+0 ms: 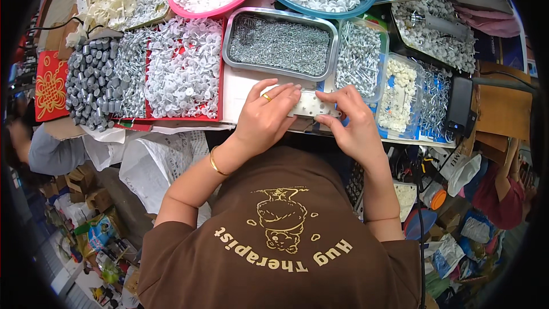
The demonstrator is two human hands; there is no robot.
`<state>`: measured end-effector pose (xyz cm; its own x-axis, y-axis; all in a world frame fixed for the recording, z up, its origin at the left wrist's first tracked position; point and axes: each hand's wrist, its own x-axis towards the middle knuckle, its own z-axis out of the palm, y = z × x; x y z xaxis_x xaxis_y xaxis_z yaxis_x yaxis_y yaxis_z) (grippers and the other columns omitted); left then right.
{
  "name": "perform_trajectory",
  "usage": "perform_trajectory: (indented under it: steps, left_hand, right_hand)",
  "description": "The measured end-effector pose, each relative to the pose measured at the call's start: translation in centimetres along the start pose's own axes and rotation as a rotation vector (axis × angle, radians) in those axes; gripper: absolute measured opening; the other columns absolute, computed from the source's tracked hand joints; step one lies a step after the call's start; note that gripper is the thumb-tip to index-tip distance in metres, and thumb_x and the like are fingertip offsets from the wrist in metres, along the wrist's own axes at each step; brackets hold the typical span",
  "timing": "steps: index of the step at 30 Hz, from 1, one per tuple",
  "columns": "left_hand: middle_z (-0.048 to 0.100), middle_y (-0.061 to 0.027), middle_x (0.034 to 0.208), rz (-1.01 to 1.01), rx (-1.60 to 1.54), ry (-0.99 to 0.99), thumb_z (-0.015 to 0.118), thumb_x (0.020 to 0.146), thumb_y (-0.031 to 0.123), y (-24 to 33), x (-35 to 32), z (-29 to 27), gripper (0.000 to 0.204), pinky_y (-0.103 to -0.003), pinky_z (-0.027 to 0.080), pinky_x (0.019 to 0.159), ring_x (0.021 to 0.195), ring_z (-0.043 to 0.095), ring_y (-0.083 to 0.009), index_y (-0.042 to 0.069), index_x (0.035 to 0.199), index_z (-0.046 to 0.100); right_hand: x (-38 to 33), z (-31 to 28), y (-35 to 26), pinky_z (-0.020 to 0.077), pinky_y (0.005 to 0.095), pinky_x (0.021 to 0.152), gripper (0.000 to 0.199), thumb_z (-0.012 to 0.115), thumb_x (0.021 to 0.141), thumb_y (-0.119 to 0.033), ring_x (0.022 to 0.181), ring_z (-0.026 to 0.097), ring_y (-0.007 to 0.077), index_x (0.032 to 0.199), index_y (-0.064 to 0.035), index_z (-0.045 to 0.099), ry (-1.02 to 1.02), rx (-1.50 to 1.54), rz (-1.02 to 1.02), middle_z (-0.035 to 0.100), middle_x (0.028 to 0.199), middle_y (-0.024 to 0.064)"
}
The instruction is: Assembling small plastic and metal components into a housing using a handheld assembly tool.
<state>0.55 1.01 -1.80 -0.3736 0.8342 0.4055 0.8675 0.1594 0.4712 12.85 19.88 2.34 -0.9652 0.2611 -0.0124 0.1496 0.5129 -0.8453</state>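
Observation:
My left hand [266, 115], with a gold ring and a gold bangle at the wrist, rests its fingers on the left end of a flat white perforated strip [310, 105] at the table's front edge. My right hand [350, 119] pinches the strip's right end with thumb and fingertips. Just behind the strip stands a steel tray [333, 51] full of small grey screws. To its right a clear tub [359, 57] holds nails with white heads.
A red tray [220, 97] of white plastic washers and grey caps lies at the left. Pink [189, 8] and blue [366, 0] bowls of parts stand at the back. A black box [459, 105] sits at the right. Another person's arm [48, 151] shows at far left.

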Motion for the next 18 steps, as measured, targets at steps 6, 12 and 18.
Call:
perform_trajectory:
  steps: [6, 12, 18]
  left_hand:
    - [0.067, -0.0121, 0.126, 0.010, -0.030, -0.013, 0.074, 0.075, 0.005, 0.1, -0.1, -0.7, 0.053, -0.049, 0.039, 0.109, 0.113, 0.066, -0.0244, 0.001, 0.125, 0.057]
    - [0.068, -0.0115, 0.124, 0.026, -0.076, -0.034, 0.074, 0.074, 0.002, -0.3, 0.3, -0.9, 0.053, -0.049, 0.039, 0.109, 0.111, 0.067, -0.0235, 0.002, 0.124, 0.058]
    - [0.072, -0.0083, 0.115, -0.011, -0.060, -0.017, 0.077, 0.074, 0.007, -0.2, 0.1, -0.5, 0.044, -0.050, 0.037, 0.109, 0.108, 0.068, -0.0237, 0.004, 0.115, 0.062]
  right_hand:
    - [-3.3, 1.0, 0.0, 0.0488, 0.0340, 0.070, 0.027, 0.082, 0.079, -0.011, 0.075, 0.060, 0.0215, 0.104, -0.0062, 0.074, 0.204, -0.148, -0.192, 0.064, 0.083, 0.0077]
    - [-5.0, 4.2, 0.7, 0.0523, 0.0401, 0.078, 0.042, 0.085, 0.076, -0.013, 0.089, 0.065, 0.0327, 0.111, -0.0012, 0.064, 0.157, -0.154, -0.145, 0.067, 0.100, 0.0140]
    - [-4.4, 3.9, 2.7, 0.0528, 0.0388, 0.070, 0.031, 0.084, 0.075, -0.007, 0.077, 0.064, 0.0299, 0.101, -0.0013, 0.066, 0.179, -0.173, -0.271, 0.066, 0.086, 0.0121]
